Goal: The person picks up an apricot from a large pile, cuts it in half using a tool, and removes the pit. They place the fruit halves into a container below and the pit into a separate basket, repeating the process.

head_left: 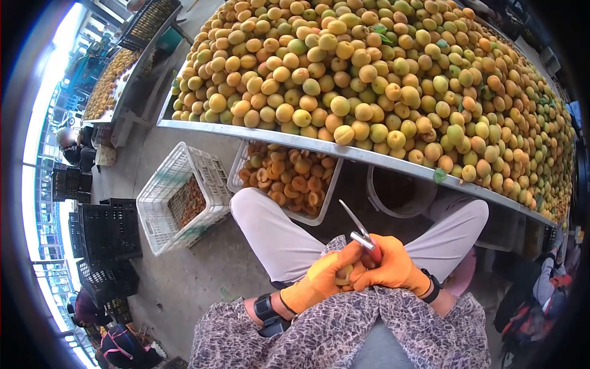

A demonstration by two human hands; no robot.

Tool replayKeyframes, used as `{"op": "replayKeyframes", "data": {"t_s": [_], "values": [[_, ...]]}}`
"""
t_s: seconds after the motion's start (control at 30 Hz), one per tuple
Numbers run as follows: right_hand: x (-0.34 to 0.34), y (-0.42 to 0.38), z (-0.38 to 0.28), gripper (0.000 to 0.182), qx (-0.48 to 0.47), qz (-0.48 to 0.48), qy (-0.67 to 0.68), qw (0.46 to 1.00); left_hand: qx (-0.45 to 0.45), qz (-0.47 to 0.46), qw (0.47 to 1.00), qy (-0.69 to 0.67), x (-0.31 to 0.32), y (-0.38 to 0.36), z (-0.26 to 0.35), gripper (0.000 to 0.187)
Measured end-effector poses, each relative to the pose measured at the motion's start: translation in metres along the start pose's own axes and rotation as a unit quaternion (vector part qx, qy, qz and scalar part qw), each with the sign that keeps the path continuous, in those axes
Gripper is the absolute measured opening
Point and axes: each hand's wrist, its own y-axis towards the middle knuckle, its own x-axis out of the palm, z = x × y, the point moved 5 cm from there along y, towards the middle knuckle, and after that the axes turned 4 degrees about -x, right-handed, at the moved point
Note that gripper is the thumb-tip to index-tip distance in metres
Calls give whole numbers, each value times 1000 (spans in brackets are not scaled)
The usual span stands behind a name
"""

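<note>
Both my hands are together over my lap in orange gloves. My left hand point(322, 280) is closed round an apricot point(344, 275), which its fingers partly cover. My right hand point(393, 265) grips red-handled shears point(371, 246). Their long thin metal blade points up and to the left, beside a shorter, thicker metal part. In front of my knees, a white crate point(332, 195) holds halved apricots point(289, 178). Whole apricots point(344, 80) are heaped on the metal-edged table point(258, 133) above it.
To the left stands a white plastic crate point(165, 230) with small brown pieces, perhaps pits, at its bottom. A round bucket point(376, 200) is under the table edge. Black crates point(107, 227) are stacked farther left, and other people point(126, 347) sit at the left side.
</note>
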Motion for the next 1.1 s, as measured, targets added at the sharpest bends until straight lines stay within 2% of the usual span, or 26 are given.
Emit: {"op": "replayKeyframes", "data": {"t_s": [0.03,0.07,0.13,0.17,0.2,0.23,0.27,0.3,0.37,0.4,0.43,0.47,0.5,0.53,0.57,0.6,0.67,0.73,0.77,0.8,0.87,0.9,0.97,1.1], "values": [[-2,1,0,51,-14,20,-14,1000,-3,39,999,-23,1,1,0,48],[-3,2,0,50,-29,39,-30,998,-5,40,999,-24,-1,5,-2,48],[1,5,-4,50,-32,43,-20,998,32,34,999,-21,-4,12,2,34],[3,8,-3,53,-20,58,33,998,54,76,995,-35,-3,15,3,27],[4,7,-1,55,-6,73,87,993,50,77,995,-37,1,17,2,27],[-2,10,9,64,-3,75,41,996,66,89,992,-55,3,18,5,23],[-2,9,12,64,-6,77,40,996,84,98,989,-71,5,19,11,20],[-3,10,7,62,-42,110,2,993,89,68,992,-57,-4,26,11,19],[-10,9,3,59,-134,168,-119,969,102,64,991,-60,-2,30,16,24],[-12,8,1,59,-138,167,-123,968,113,66,989,-68,-3,31,19,30],[-15,7,-3,56,-136,167,-179,960,74,27,995,-57,-4,31,21,45],[-16,8,-9,53,-136,167,-233,948,79,23,995,-53,-2,31,24,45],[-11,12,-22,43,-196,134,-256,937,81,96,992,-10,-4,30,26,51],[-5,14,-37,34,-239,135,-353,895,84,169,982,30,-6,29,28,57],[-5,16,-37,33,-230,136,-354,896,82,147,986,-19,-16,36,25,63],[-5,18,-35,33,-223,136,-354,898,92,145,985,-16,-22,38,21,63],[-10,24,-25,34,-240,147,-373,884,77,174,979,79,-23,36,24,65],[-11,28,-21,36,-255,151,-386,874,81,151,984,52,-37,49,20,65],[-10,29,-19,38,-244,133,-425,862,85,192,976,59,-31,43,23,63],[-7,31,-18,39,-231,119,-462,848,68,168,983,35,-41,47,18,60],[-1,34,-19,42,-217,115,-471,847,126,199,965,113,-29,32,28,59],[2,34,-19,43,-230,109,-471,845,126,200,965,114,-36,34,27,59],[2,36,-20,44,-243,101,-473,841,73,97,993,14,-52,50,17,57],[5,38,-15,43,-233,86,-458,853,39,64,997,-36,-59,62,10,51]]}}
